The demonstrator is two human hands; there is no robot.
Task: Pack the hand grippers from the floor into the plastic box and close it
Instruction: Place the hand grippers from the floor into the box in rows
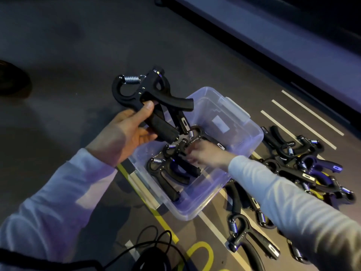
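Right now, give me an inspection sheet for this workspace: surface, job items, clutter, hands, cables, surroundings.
Surface: dark floor with white and yellow painted lines.
Job's things: clear plastic box, open, several hand grippers lying inside; no lid identified. Pile of hand grippers on the floor to the right of the box, not yet packed.
Clutter: nothing seen.
Hands: left hand grips a held hand gripper by one handle, above the box's left edge. Right hand is inside the box at the grippers; blurred, grip unclear.
Cables: black cable looped on the floor near the bottom edge.
Surroundings: pale raised ledge at upper right; dark object at left edge, unidentifiable.
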